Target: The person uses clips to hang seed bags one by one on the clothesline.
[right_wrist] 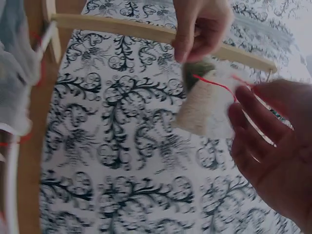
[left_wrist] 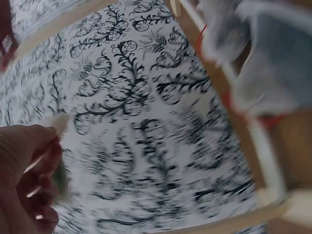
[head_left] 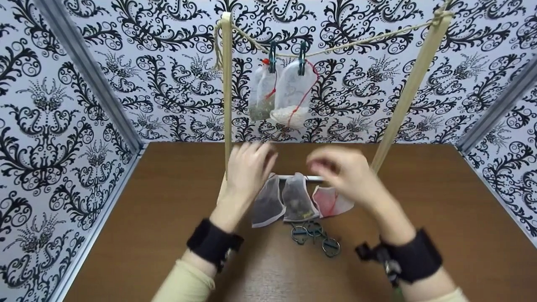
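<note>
2 mesh bags (head_left: 294, 90) hang from the rope (head_left: 369, 40) above the left hand (head_left: 247, 167) and right hand (head_left: 350, 170), both loosely bent and seemingly empty; hanging looks underway, next probably needing 1 of 3 lower bags (head_left: 297, 198)

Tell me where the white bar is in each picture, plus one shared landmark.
Head: white bar just below and right of centre, running sideways.
Left wrist: right half, slanting toward lower right.
Right wrist: left side, partly hidden.
Shared landmark: patterned wall.
</note>
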`<state>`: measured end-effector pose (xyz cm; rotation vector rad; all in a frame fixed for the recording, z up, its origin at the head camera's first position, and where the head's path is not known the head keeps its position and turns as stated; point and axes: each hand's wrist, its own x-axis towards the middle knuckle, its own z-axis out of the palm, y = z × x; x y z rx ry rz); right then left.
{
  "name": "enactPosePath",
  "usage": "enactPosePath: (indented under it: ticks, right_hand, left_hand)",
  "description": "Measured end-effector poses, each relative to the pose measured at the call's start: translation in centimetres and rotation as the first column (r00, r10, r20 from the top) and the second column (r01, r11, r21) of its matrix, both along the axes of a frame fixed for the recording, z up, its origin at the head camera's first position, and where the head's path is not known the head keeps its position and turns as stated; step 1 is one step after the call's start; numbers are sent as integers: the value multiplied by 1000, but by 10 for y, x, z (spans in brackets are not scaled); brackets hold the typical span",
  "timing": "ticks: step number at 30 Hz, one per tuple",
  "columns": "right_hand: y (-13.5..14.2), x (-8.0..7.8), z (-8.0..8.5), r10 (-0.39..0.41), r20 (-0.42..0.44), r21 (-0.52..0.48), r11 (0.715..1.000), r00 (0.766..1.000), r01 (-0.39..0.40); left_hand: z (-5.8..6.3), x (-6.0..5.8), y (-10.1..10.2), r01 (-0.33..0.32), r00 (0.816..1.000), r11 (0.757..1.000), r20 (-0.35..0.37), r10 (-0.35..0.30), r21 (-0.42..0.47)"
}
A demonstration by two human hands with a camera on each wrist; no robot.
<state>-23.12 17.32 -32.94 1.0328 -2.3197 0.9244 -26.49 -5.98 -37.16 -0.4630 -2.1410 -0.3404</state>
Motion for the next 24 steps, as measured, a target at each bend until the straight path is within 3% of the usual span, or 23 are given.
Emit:
enactPosePath:
  ticks: [4,6,8,10,12,14,20,22,24]
  right_hand:
    - [0,9,-57,64,137,165,983,988,-87]
    - [0,15,-81,38,194,253,964,980,-87]
    - [-1,20,-101,10,246,308,947,969,-87]
    - [-2,25,-117,-24,280,340,938,960,-76]
    - [-5,29,-129,-45,300,357,931,953,-68]
    - [-9,32,-138,-53,303,368,927,952,-65]
    - [-20,43,-150,-37,227,420,905,973,-64]
    - [-22,46,-153,-35,201,429,901,979,-56]
    - [-24,47,-154,-46,199,427,903,979,-44]
  left_hand:
    - [-46,10,-11,8,990,995,136,-21,98]
    - [-68,16,-14,-21,974,992,225,-8,124]
    - [-86,21,-16,-54,940,989,341,5,135]
    - [-100,24,-18,-66,895,990,446,4,123]
    - [-109,24,-18,-51,843,991,538,-24,123]
    - [-115,21,-18,-7,805,992,589,-67,122]
    - [-124,17,-21,98,670,984,721,-175,148]
    - [-124,17,-24,93,647,981,739,-190,170]
    - [-121,17,-27,78,657,975,725,-207,208]
